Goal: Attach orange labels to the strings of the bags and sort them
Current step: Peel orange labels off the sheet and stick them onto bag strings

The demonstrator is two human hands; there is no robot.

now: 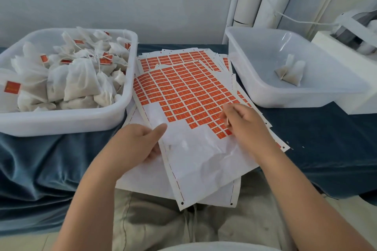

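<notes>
Head view: white plastic tub (61, 126) of labelled white mesh bags (79, 79); left hand (134, 144) grips the white sheet of orange labels (204, 159), steadying it for peeling; right hand (244, 126), fingers curled, picks at one label, grasp unclear; second white tub (285, 99) holds unlabelled bags (291, 71).

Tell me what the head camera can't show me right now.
- Text on the orange labels: too small and blurred in the head view.
- Whether the right hand pinches a label: hidden by its own curled fingers.
- Bottom of the left bin: buried under the bag pile; its left end is cut by the frame.
- Strings on the loose bags in the right bin: too small to see.
</notes>
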